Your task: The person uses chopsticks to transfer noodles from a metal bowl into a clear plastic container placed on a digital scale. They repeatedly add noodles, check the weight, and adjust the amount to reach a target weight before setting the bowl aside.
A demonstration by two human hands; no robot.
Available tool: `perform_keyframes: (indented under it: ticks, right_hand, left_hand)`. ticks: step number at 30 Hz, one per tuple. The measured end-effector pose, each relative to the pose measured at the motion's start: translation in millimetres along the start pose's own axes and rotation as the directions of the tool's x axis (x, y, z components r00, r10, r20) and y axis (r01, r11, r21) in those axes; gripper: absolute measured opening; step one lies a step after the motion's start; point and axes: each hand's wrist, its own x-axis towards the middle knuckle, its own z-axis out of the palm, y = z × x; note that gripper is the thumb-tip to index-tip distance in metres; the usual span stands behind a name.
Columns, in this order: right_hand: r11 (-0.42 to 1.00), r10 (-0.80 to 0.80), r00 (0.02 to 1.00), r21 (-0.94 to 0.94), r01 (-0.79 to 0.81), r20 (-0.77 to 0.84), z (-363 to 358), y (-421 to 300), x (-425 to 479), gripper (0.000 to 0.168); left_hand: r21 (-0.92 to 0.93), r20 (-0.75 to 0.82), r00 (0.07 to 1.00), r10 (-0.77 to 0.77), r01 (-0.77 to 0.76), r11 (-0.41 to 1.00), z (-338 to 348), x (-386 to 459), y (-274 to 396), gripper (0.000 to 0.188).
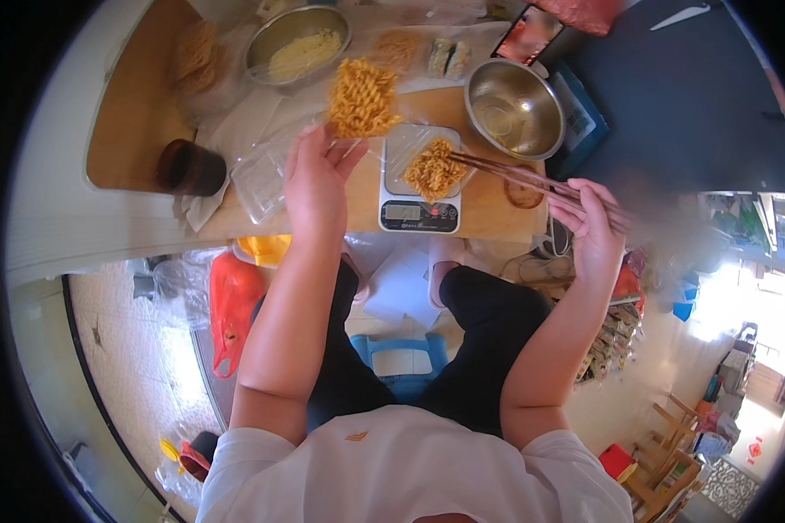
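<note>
My left hand (320, 167) grips the lower edge of a fried instant noodle block (363, 98), held up over the table. In my right hand (589, 225) is a pair of wooden chopsticks (520, 173). Their tips touch a second noodle piece (435, 171), which lies on the platform of a white digital kitchen scale (384, 196). Clear film covers part of the platform, and the display is lit. A metal bowl (530, 124) with a little yellowish residue stands behind and right of the scale. Left of the scale is a clear plastic tray (258, 186), partly behind my left hand.
Farther back are a metal bowl (268, 29) with pale shreds, wrapped rolls (448, 59), bagged noodle blocks (199, 59) and a propped phone (530, 33). A dark cup (193, 168) stands at left. A round brown lid (522, 194) lies under the chopsticks, near the table's front edge.
</note>
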Motion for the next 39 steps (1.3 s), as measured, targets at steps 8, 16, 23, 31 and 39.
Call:
perform_keyframes:
  ticks: [8,16,23,31,39]
  right_hand:
    - [0.991,-0.085,0.957,0.075,0.110,-0.279,-4.1,23.0,32.1,0.024]
    - [0.994,-0.041,0.941,0.081,0.072,-0.337,-10.0,47.5,57.4,0.024]
    - [0.994,-0.038,0.940,0.079,0.069,-0.340,-9.2,60.2,64.5,0.023]
    - [0.990,0.012,0.942,0.134,0.035,-0.334,-11.2,68.9,69.8,0.023]
    - [0.982,0.081,0.925,0.191,-0.009,-0.372,-20.8,83.9,80.8,0.021]
  left_hand:
    - [-0.067,0.022,0.998,-0.061,0.062,0.996,-0.5,1.4,-3.7,0.019]
    - [-0.118,0.020,0.992,-0.127,0.129,0.985,3.3,-1.2,0.4,0.038]
    - [-0.035,0.118,0.972,-0.205,0.211,0.977,13.2,-7.5,-10.7,0.045]
    - [0.039,0.210,0.957,-0.201,0.197,0.980,17.5,-13.6,-11.8,0.044]
    - [0.055,0.284,0.941,-0.185,0.177,0.983,23.5,-19.6,-13.0,0.047]
